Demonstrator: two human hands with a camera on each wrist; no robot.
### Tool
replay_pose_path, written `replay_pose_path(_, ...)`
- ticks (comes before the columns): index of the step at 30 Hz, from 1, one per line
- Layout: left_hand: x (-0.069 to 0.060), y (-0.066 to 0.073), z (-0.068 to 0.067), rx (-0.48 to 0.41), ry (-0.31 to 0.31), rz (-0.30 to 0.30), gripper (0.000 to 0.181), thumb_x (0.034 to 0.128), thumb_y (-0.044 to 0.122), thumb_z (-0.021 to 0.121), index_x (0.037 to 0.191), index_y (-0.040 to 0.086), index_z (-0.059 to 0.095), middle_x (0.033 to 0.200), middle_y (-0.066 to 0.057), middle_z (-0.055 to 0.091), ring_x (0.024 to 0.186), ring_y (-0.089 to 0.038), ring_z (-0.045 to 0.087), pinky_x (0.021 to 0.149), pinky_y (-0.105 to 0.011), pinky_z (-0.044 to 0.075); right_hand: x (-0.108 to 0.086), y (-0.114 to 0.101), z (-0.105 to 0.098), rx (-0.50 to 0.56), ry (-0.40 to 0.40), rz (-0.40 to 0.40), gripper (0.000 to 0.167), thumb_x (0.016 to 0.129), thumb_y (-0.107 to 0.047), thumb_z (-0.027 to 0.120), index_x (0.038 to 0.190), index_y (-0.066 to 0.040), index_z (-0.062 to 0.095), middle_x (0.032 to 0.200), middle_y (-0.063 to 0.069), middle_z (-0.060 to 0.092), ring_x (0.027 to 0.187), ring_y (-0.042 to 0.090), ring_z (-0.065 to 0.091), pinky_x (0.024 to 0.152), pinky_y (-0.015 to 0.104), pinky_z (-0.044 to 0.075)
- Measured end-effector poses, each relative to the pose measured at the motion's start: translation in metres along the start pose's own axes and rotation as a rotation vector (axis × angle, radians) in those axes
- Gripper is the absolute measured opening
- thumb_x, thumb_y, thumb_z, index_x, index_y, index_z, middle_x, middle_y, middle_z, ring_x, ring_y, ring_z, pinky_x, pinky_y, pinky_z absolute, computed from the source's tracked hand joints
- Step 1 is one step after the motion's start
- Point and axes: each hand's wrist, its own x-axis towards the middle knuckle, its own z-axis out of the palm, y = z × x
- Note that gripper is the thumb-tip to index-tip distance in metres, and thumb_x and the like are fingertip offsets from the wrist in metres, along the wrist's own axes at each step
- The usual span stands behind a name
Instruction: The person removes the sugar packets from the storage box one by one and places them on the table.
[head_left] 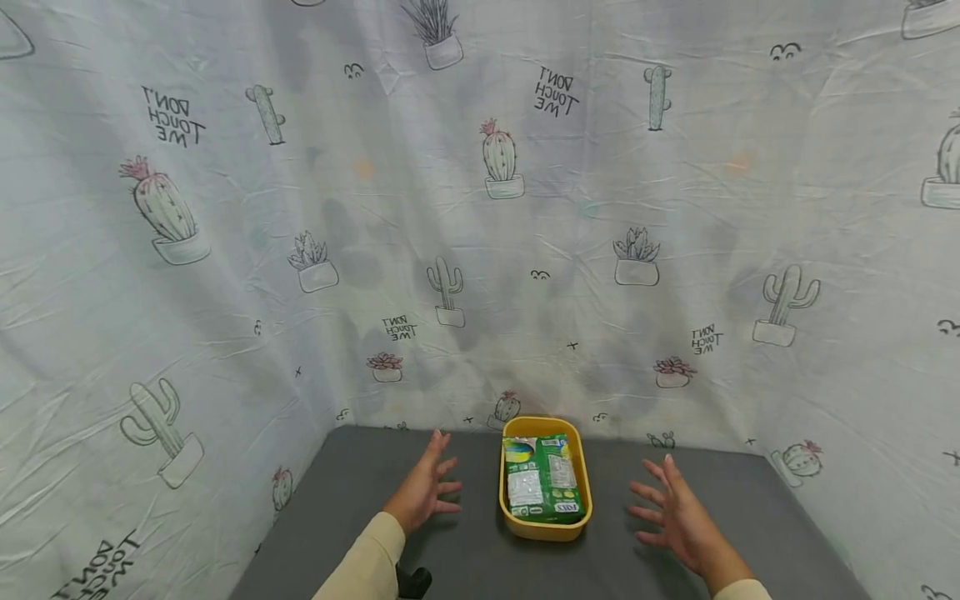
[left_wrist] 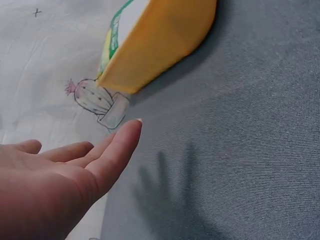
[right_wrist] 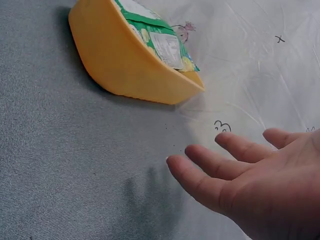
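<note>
A yellow oblong tub [head_left: 545, 531] stands on the grey table, and a green packet [head_left: 542, 479] with white label panels lies inside it. To the tub's left is my left hand [head_left: 426, 490], fingers spread and holding nothing. On the other side my right hand [head_left: 681, 518] is held out the same way, its palm turned toward the tub. Both wrist views show a gap between the fingertips and the tub's yellow wall [left_wrist: 160, 45], [right_wrist: 125, 60]. Each hand casts a shadow on the table surface.
The grey table [head_left: 615, 567] meets a pale cloth backdrop [head_left: 525, 317] printed with cacti, which encloses the back and both sides. A small black object [head_left: 413, 582] shows beside the left sleeve at the bottom of the head view.
</note>
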Motion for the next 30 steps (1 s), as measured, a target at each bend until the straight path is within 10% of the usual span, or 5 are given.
replay_pose_path(30,0.021,-0.047,0.065,-0.244,0.058,-0.124,0.112,0.1003,0.081,0.050,0.175,0.006,0.013,0.170,-0.043,0.007,0.151,-0.070,0.012,0.080,-0.076,0.056,0.021,-0.018,0.050,0.071,-0.099,-0.086,0.103,0.107,-0.079,0.029,0.175,-0.006,0.005,0.169,0.041,0.020,0.145,0.068,0.032,0.099,0.078,0.046)
